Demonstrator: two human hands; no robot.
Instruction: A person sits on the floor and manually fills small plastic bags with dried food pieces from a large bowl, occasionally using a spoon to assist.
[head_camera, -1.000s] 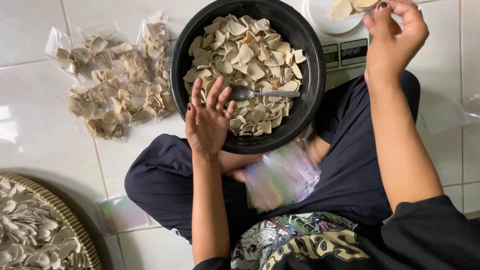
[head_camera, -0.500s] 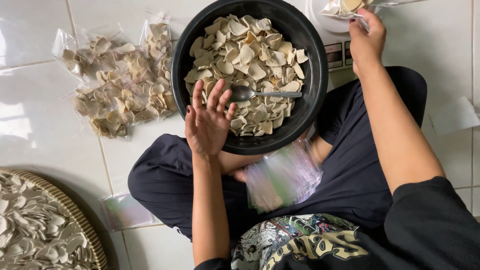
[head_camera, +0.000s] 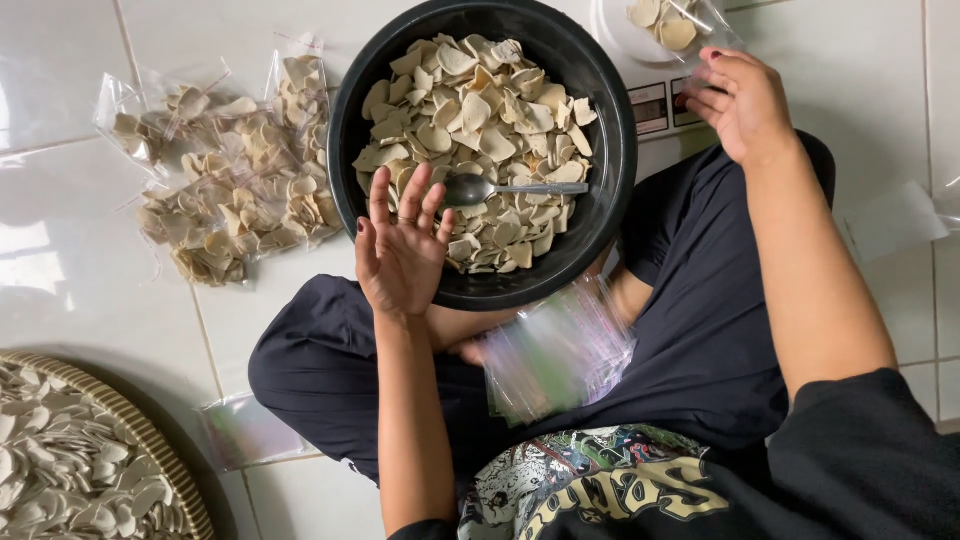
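Open hands over a tiled floor

Both hands hold nothing: left hand (head_camera: 400, 250) spread, palm up, over the black bowl's (head_camera: 610, 170) near rim, beside the spoon (head_camera: 500, 189); right hand (head_camera: 742, 102) loosely curled beside the scale (head_camera: 655, 105). Filled bags (head_camera: 230, 180) lie on white floor tiles (head_camera: 60, 300) left of it.

Blk bowl (head_camera: 350, 130), pale beige chips (head_camera: 480, 110), white tiles (head_camera: 60, 200).

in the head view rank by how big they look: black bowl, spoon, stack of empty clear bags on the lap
1. black bowl
2. stack of empty clear bags
3. spoon

The bags sit nearer the camera, so their true size is unsure.
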